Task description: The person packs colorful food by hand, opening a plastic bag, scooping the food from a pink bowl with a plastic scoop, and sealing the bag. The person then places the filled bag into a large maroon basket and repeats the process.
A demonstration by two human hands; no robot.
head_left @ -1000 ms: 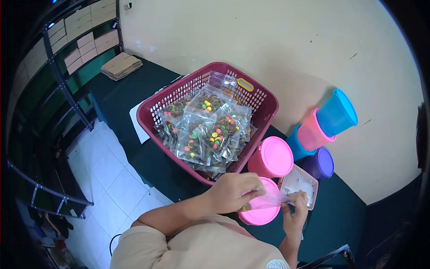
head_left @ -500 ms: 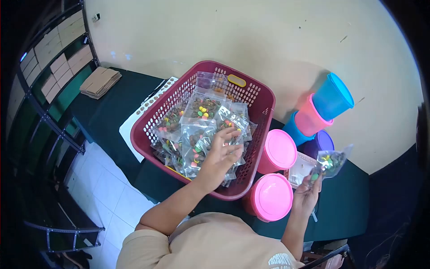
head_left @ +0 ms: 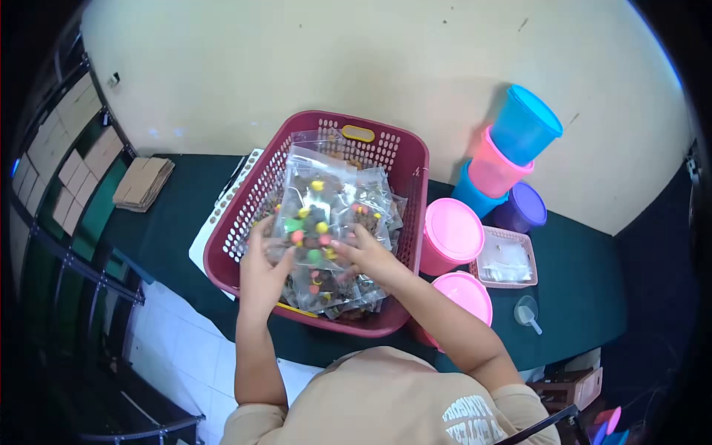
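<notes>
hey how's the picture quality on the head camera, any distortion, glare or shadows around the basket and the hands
Head view: strong fisheye bend, with black vignette in the corners. Light is soft and even; the stacked tubs cast a faint shadow on the wall. The clear bags in the maroon basket show slight sheen, no harsh glare. Left hand and right hand look fairly sharp; the shelves at the left edge are dim.

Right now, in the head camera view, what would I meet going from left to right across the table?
Stack of flat cardboard → maroon basket with the left hand and right hand on its clear snack bags → pink-lidded tub → small pink tray → stacked blue and pink tubs.
</notes>
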